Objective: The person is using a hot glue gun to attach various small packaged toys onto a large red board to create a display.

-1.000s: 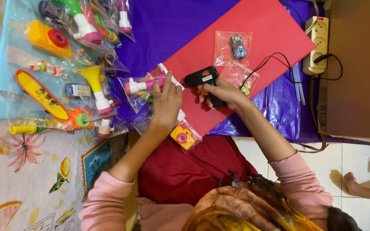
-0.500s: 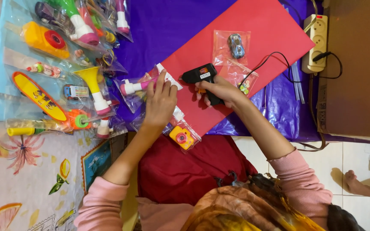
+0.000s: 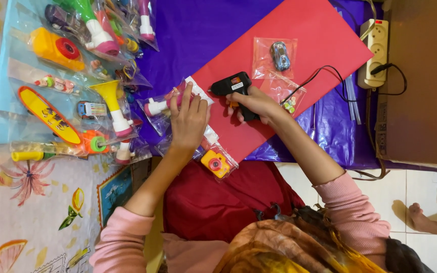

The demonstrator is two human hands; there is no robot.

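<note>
My right hand (image 3: 256, 105) grips a black hot glue gun (image 3: 233, 87), its nozzle pointing left over the edge of a red paper sheet (image 3: 299, 30). My left hand (image 3: 188, 121) presses down on a clear bag holding a pink and white toy (image 3: 159, 105) at the red sheet's corner. A small yellow toy camera in a bag (image 3: 215, 163) lies just below my left wrist. The glue gun's black cord (image 3: 319, 76) runs right toward a white power strip (image 3: 374, 50).
Many bagged toys lie at the left: a yellow horn (image 3: 111, 98), a yellow skateboard (image 3: 49, 115), an orange toy (image 3: 56, 48). A bagged blue toy car (image 3: 279, 54) and a bag of small beads (image 3: 288, 98) rest on the red sheet over purple paper (image 3: 208, 25). A bare foot (image 3: 423, 217) shows at the right.
My left hand has shifted slightly over the pink toy bag at the red sheet's corner. The glue gun stays in my right hand at nearly the same spot.
</note>
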